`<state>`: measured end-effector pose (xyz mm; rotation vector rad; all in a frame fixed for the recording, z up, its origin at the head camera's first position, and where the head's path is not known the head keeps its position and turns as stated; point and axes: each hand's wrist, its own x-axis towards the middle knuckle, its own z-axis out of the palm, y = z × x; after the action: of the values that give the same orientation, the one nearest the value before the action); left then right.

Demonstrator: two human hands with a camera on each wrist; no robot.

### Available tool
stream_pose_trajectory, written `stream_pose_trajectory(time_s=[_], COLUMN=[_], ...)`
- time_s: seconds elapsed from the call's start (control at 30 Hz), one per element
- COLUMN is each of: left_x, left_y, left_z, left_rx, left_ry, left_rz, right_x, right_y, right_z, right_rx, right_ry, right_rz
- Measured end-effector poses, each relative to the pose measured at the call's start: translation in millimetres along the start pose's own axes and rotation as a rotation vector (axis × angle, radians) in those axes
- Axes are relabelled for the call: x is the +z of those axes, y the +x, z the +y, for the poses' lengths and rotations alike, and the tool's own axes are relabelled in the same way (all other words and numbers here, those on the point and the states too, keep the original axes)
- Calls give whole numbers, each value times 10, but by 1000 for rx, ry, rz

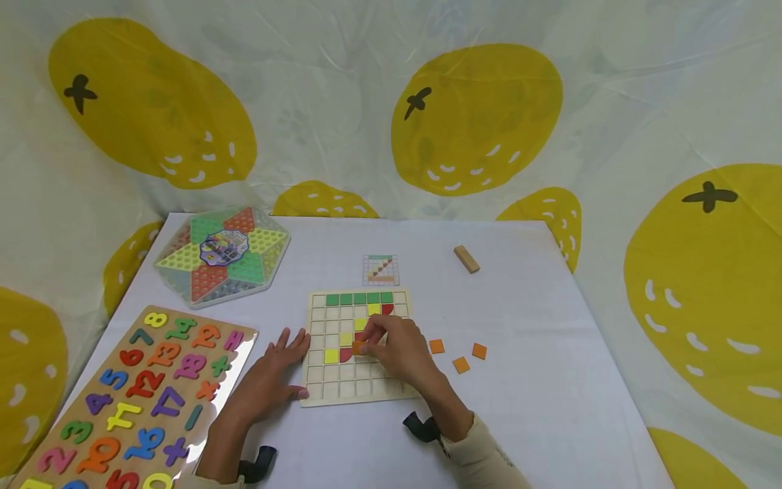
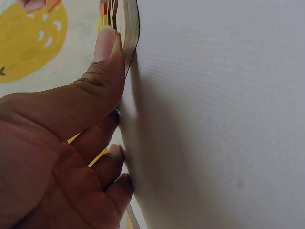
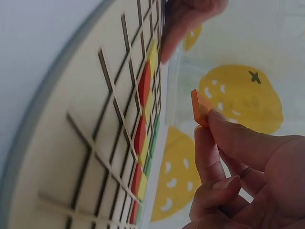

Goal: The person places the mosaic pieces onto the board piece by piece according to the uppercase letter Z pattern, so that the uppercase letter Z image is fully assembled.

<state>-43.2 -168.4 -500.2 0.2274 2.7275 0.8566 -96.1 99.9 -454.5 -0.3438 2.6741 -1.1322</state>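
Observation:
A square wooden grid board [image 1: 318, 390] lies in the middle of the table. Green square tiles [image 1: 359, 299] line its top row, and yellow tiles [image 1: 331, 356] with red quarter-round tiles [image 1: 387, 309] step diagonally down to the left. Between thumb and fingertips my right hand [image 1: 400, 346] pinches an orange square tile [image 3: 202, 109], held above the board's middle. My left hand [image 1: 271, 377] rests at the board's left edge, its fingers spread and the thumb [image 2: 107, 47] touching the rim. Partly behind the right hand, some red tiles and cells are hidden.
Three loose orange tiles [image 1: 461, 365] lie right of the board. Behind it is a small pattern card [image 1: 381, 270], with a wooden block [image 1: 467, 259] farther right. At left are a hexagonal star game board [image 1: 263, 265] and a number puzzle board [image 1: 161, 380].

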Motion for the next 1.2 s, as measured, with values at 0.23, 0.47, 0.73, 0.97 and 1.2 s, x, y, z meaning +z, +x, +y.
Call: stream_pose_trajectory(time_s=[0.23,0.47,0.73,0.97,1.2], left_x=[-13,-13,-16,-10,-26], left_y=[0,3,-2,-2,-8], left_z=[8,-10,-5,-7,1], left_rx=[10,25,35,28,33], left_ry=[9,9,7,0,1], left_rz=[-1,4,8,6,7], right_x=[255,464,604,621,513], right_y=[18,44,48,51,8], right_z=[-84,-121,-157,-191,-134], right_rx=[-14,-12,-32,-27,-40], right_ry=[-23,-84,-166,-223,-146], right_rz=[-46,-88,-89,-112,-107])
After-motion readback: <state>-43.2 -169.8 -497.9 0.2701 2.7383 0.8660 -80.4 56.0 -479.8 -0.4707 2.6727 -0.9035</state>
